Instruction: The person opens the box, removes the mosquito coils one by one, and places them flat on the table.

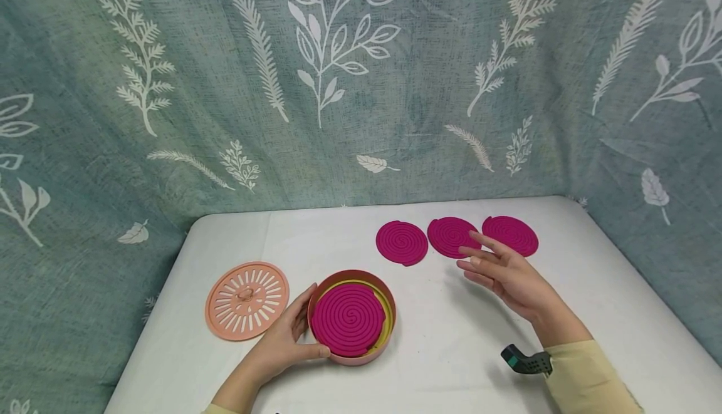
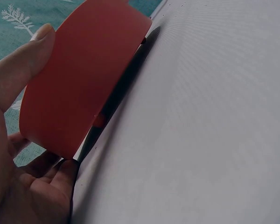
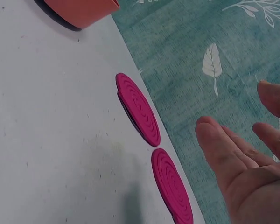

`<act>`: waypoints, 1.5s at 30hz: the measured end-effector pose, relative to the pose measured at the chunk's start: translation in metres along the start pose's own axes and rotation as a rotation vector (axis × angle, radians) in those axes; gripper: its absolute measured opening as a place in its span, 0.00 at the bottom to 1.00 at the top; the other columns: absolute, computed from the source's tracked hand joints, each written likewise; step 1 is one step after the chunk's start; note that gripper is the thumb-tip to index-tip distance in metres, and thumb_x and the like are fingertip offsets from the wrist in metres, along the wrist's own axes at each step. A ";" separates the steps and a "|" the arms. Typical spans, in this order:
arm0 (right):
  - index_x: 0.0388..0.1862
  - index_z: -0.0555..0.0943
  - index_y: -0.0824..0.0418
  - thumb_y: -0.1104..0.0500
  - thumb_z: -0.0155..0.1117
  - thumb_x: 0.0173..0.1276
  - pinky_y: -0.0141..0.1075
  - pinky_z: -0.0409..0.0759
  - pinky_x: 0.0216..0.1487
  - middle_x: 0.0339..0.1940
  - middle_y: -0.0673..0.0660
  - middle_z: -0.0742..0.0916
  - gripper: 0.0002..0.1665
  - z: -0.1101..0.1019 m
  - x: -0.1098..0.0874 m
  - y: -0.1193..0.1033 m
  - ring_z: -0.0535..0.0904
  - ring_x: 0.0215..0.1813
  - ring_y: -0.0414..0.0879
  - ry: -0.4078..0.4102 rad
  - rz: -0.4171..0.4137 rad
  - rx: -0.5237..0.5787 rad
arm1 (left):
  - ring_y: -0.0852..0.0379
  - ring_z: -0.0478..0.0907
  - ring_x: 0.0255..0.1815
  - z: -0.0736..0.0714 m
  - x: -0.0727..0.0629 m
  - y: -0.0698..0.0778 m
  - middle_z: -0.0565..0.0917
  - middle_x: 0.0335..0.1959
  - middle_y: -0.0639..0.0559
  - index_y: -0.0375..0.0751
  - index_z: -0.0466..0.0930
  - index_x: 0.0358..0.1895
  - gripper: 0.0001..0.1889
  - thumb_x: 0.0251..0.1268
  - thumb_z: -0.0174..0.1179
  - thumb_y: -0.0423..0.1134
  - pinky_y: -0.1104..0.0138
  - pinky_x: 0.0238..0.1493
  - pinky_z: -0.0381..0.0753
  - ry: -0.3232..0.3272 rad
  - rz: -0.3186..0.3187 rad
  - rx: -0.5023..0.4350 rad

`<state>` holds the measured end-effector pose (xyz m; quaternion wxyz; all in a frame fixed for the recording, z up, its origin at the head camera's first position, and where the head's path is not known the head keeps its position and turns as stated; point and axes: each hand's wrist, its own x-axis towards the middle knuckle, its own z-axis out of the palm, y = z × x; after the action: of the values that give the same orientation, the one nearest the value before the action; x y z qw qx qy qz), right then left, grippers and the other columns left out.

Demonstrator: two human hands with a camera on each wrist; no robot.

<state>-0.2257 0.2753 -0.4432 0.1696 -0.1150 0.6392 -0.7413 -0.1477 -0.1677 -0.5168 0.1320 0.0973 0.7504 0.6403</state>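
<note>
A round coral-coloured mosquito coil holder [image 1: 361,360] sits on the table in the head view, with a yellow lining showing inside. In it lies a magenta mosquito coil [image 1: 348,319], flat and filling most of the opening. My left hand [image 1: 279,342] holds the holder from its left, thumb at the near side and fingers behind; the left wrist view shows them along its orange-red wall [image 2: 86,74]. Raised over the table at the right, my right hand [image 1: 510,276] has loosely extended fingers and nothing in them. Its fingertips overlap the middle loose coil [image 1: 448,229] in the head view.
A slotted coral lid [image 1: 246,295] with a small central knob lies left of the holder. Two more magenta coils, the left one [image 1: 402,242] and the right one [image 1: 513,233], lie along the back. Patterned green fabric [image 1: 338,170] rises behind the white table.
</note>
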 end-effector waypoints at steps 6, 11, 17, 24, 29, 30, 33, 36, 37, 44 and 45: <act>0.80 0.51 0.61 0.65 0.56 0.76 0.48 0.75 0.64 0.69 0.64 0.72 0.40 0.013 0.006 -0.001 0.77 0.63 0.56 -0.011 0.004 -0.028 | 0.60 0.53 0.76 0.000 0.000 0.001 0.57 0.77 0.57 0.60 0.52 0.78 0.62 0.37 0.84 0.41 0.75 0.70 0.58 0.001 -0.005 0.000; 0.80 0.52 0.61 0.64 0.58 0.75 0.46 0.77 0.63 0.71 0.71 0.68 0.40 0.023 0.010 -0.001 0.75 0.65 0.60 -0.018 0.007 -0.061 | 0.60 0.54 0.76 0.000 -0.001 0.002 0.57 0.77 0.57 0.61 0.52 0.78 0.62 0.36 0.84 0.41 0.74 0.70 0.58 0.004 -0.006 0.005; 0.79 0.54 0.62 0.64 0.60 0.73 0.46 0.78 0.62 0.70 0.70 0.69 0.41 0.034 0.016 0.000 0.73 0.66 0.63 -0.032 0.015 -0.085 | 0.60 0.54 0.76 0.001 -0.001 0.002 0.57 0.77 0.56 0.61 0.52 0.78 0.62 0.36 0.84 0.41 0.74 0.70 0.59 0.004 -0.006 0.009; 0.78 0.56 0.64 0.63 0.62 0.73 0.45 0.80 0.62 0.68 0.68 0.72 0.40 0.047 0.020 0.000 0.74 0.65 0.63 -0.053 0.027 -0.104 | 0.60 0.54 0.76 0.001 0.000 0.001 0.57 0.77 0.56 0.60 0.52 0.78 0.63 0.36 0.84 0.41 0.74 0.70 0.58 0.003 -0.009 0.010; 0.78 0.55 0.65 0.62 0.63 0.72 0.44 0.80 0.61 0.69 0.68 0.72 0.41 0.056 0.023 -0.001 0.74 0.64 0.64 -0.069 0.044 -0.099 | 0.60 0.53 0.76 0.001 0.000 0.001 0.57 0.77 0.57 0.62 0.52 0.78 0.62 0.35 0.84 0.42 0.74 0.70 0.58 0.010 -0.018 0.014; 0.78 0.55 0.65 0.62 0.63 0.72 0.44 0.80 0.61 0.69 0.68 0.72 0.41 0.058 0.023 -0.001 0.75 0.63 0.64 -0.072 0.047 -0.099 | 0.60 0.53 0.76 0.000 0.000 0.001 0.57 0.77 0.57 0.62 0.52 0.78 0.62 0.35 0.84 0.42 0.74 0.70 0.58 0.009 -0.019 0.014; 0.77 0.58 0.65 0.62 0.64 0.71 0.45 0.81 0.60 0.69 0.68 0.73 0.40 0.064 0.025 -0.002 0.77 0.61 0.62 -0.077 0.057 -0.108 | 0.60 0.53 0.76 0.000 0.000 0.001 0.57 0.77 0.57 0.61 0.52 0.78 0.63 0.36 0.84 0.42 0.74 0.70 0.58 0.006 -0.020 0.012; 0.76 0.61 0.64 0.62 0.64 0.71 0.45 0.80 0.61 0.67 0.66 0.74 0.38 0.071 0.027 -0.002 0.78 0.60 0.60 -0.092 0.054 -0.113 | 0.60 0.53 0.76 0.000 -0.001 0.001 0.57 0.77 0.56 0.60 0.52 0.78 0.62 0.37 0.84 0.42 0.74 0.70 0.58 0.001 -0.019 0.012; 0.75 0.62 0.63 0.62 0.64 0.71 0.45 0.80 0.61 0.67 0.66 0.74 0.37 0.073 0.028 -0.002 0.78 0.60 0.59 -0.096 0.056 -0.115 | 0.60 0.53 0.76 0.000 -0.001 0.002 0.57 0.77 0.56 0.61 0.52 0.78 0.62 0.37 0.84 0.42 0.74 0.70 0.58 0.000 -0.018 0.011; 0.75 0.63 0.62 0.61 0.64 0.71 0.45 0.79 0.62 0.67 0.65 0.74 0.36 0.087 0.036 0.002 0.74 0.64 0.62 -0.137 0.063 -0.127 | 0.59 0.53 0.76 -0.001 -0.001 0.001 0.57 0.77 0.56 0.59 0.51 0.79 0.63 0.36 0.84 0.41 0.75 0.70 0.58 -0.002 -0.010 0.012; 0.75 0.63 0.62 0.61 0.64 0.71 0.45 0.79 0.62 0.67 0.65 0.74 0.36 0.088 0.037 0.003 0.74 0.65 0.62 -0.144 0.065 -0.129 | 0.59 0.53 0.76 -0.001 -0.001 0.001 0.57 0.77 0.56 0.59 0.51 0.79 0.64 0.36 0.84 0.42 0.75 0.70 0.58 0.000 -0.010 0.017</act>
<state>-0.2248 0.1800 -0.4338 0.2313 -0.1580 0.6749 -0.6827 -0.1475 -0.1684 -0.5158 0.1344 0.0944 0.7563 0.6333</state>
